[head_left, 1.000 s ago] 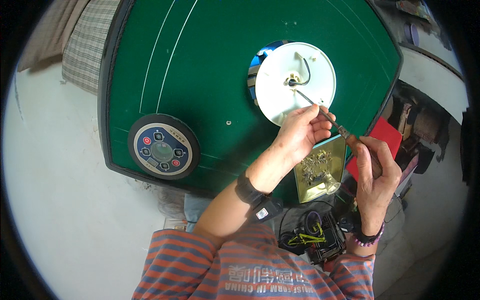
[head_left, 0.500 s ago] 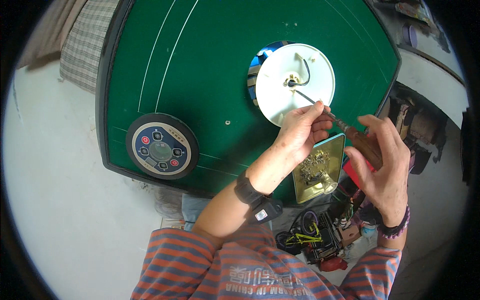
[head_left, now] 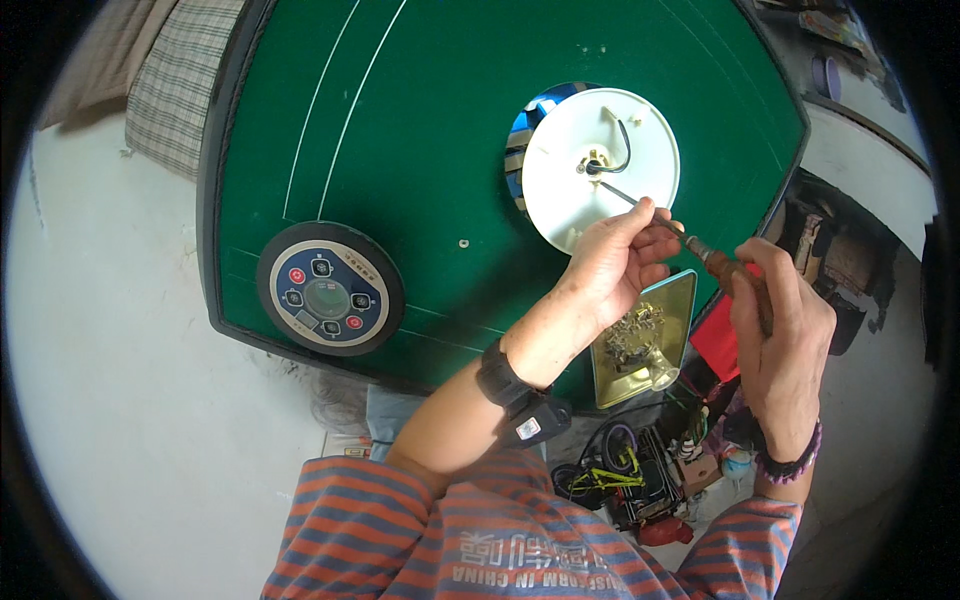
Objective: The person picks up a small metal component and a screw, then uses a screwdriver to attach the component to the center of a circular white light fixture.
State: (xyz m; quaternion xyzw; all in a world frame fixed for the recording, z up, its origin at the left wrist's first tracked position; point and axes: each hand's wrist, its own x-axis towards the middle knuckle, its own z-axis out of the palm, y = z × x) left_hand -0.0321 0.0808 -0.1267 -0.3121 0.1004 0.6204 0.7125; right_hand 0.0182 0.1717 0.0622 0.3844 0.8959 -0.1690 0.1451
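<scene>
A white round plastic disc (head_left: 560, 150) lies over an opening in the green table. At its centre are brass-coloured bits, and a dark cable loops over from there. My left hand (head_left: 608, 265) reaches over the disc's near edge and pinches the thin shaft of a screwdriver (head_left: 722, 265). Its tip points at the disc's centre, by the brass bits; whether it sits in a screw head is too small to tell. My right hand (head_left: 785, 350) is closed around the brown handle at the other end.
Below my left hand, a gold-coloured tin (head_left: 684, 288) holds many small screws (head_left: 632, 335). A round control panel with buttons (head_left: 328, 298) sits at the table's left. One small light piece (head_left: 464, 243) lies on the green cloth (head_left: 440, 130). A red object (head_left: 715, 340) is beside the tin.
My right hand's fingers, loose and spread around the screwdriver handle before, have closed on it and the hand has turned. My left hand keeps its pinch. The whole view has shifted slightly.
</scene>
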